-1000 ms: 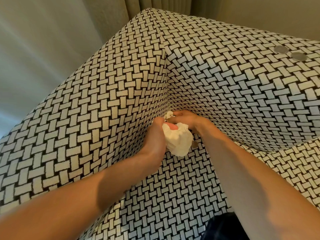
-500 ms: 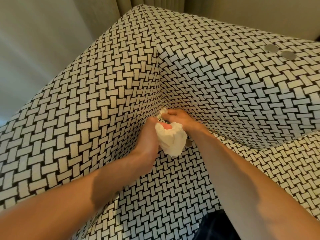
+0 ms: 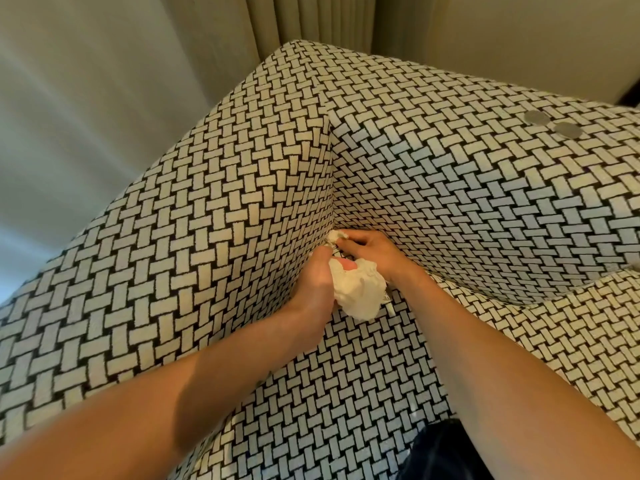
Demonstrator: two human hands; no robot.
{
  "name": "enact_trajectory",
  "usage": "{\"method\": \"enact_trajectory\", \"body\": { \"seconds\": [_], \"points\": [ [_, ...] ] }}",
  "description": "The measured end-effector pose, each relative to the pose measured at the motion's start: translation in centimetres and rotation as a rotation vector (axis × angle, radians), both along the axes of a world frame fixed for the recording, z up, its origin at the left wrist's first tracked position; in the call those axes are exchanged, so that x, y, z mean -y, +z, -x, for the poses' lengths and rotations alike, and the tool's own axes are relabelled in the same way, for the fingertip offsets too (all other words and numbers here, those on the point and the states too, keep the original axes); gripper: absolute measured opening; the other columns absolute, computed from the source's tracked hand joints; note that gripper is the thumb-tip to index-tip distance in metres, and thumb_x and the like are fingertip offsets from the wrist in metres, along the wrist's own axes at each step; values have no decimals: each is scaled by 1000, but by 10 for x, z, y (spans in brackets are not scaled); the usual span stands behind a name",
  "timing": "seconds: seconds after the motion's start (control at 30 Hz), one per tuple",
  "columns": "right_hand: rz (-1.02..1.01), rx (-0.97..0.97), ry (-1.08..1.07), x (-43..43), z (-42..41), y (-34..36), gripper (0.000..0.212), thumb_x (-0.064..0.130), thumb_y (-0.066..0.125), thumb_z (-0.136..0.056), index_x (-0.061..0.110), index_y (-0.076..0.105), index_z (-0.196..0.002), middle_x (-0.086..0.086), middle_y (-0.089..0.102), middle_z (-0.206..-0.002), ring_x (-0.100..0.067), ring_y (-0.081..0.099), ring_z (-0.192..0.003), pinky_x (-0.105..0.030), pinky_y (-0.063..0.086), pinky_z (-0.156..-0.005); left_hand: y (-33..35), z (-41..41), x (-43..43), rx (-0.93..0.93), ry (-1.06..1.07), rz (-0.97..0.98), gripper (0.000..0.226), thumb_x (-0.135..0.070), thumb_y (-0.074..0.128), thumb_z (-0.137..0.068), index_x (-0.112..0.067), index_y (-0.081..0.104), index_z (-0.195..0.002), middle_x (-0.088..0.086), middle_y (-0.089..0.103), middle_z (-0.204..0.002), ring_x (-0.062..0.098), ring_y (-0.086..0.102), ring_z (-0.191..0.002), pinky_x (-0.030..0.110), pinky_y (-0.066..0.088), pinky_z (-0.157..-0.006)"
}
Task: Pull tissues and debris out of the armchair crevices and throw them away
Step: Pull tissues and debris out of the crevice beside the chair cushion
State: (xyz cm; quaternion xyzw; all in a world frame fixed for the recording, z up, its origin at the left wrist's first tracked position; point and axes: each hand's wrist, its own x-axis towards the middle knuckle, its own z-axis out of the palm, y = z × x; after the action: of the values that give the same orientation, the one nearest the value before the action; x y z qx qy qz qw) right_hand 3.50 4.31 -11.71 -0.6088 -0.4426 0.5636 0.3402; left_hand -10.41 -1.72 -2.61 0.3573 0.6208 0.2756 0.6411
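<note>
Item: tissue (image 3: 334,237), at the armchair (image 3: 207,237) corner crevice, pinched by your right hand (image 3: 374,251). Soft, light, likely to tear; take it low, near the seam. Item: wad (image 3: 360,296), clutched in your left hand (image 3: 317,282).

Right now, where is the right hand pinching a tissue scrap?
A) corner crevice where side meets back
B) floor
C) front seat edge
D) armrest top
A: the right hand pinches the tissue scrap at the armchair inner corner, beside the left hand holding a bigger tissue wad.
</note>
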Motion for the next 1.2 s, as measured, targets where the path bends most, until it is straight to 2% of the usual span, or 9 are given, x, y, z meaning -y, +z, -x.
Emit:
{"method": "enact_trajectory", "body": {
  "seconds": [0.23,0.37,0.43,0.53,0.63,0.83,1.0,1.1,1.2],
  "points": [
    [32,155,26,-5,4,5,37,46,67,-93,30,69,-126,9,73,-109,-12,70,-98,-26,52,-81,-2,-1,-5,-22,26,68,48,-40,34,-104,-10,70,-93,13,70,-90,22,59,-73,29,43,-64],
    [11,111,-7,-3,2,0,24,27,68,-96,21,74,-119,9,74,-102,-13,71,-95,-26,55,-82,-6,0,-5,-63,4,60,52,-42,30,-106,-11,69,-92,11,70,-89,20,57,-74,29,39,-65],
    [9,70,-3,-1,0,0,21,27,70,-95,26,74,-115,12,74,-102,-7,70,-94,-21,56,-81,-6,0,-4,-73,-7,46,52,-42,28,-106,-13,67,-88,9,68,-85,19,56,-74,29,39,-65],
    [14,58,3,-1,-1,-2,13,34,73,-92,38,74,-104,13,76,-104,-10,72,-98,-32,58,-90,-8,1,-5,-56,-5,30,50,-40,29,-105,-10,66,-92,10,69,-87,19,56,-73,29,39,-65],
    [3,29,-39,3,-2,1,19,33,72,-92,35,75,-111,12,76,-107,-11,71,-103,-36,57,-94,-11,1,-5,-39,16,45,51,-41,31,-103,-8,69,-96,15,73,-95,24,60,-78,31,44,-70],
    [-48,-71,-189,49,-19,33,22,32,64,-98,34,70,-119,20,69,-112,9,58,-103,-7,43,-74,-10,1,-5,-12,19,86,46,-41,34,-104,-12,67,-90,15,75,-98,28,67,-83,34,55,-72],
    [-148,-38,-253,102,-17,56,20,26,57,-103,32,67,-119,26,66,-107,19,58,-90,-1,42,-68,-1,7,4,36,-93,56,42,-33,28,-108,-9,63,-105,16,74,-107,28,70,-98,43,59,-85],
    [-153,51,-214,133,-7,66,22,26,53,-104,24,69,-119,11,69,-109,6,64,-94,-5,46,-64,6,6,16,96,-155,59,42,-30,29,-108,-3,60,-118,22,73,-114,37,68,-109,54,56,-96],
    [-149,155,-124,150,5,67,16,29,53,-102,26,69,-104,3,63,-102,-6,62,-85,-12,47,-61,7,5,31,149,-162,25,41,-27,36,-106,2,55,-128,21,71,-114,33,68,-102,45,60,-84]
  ]
}}
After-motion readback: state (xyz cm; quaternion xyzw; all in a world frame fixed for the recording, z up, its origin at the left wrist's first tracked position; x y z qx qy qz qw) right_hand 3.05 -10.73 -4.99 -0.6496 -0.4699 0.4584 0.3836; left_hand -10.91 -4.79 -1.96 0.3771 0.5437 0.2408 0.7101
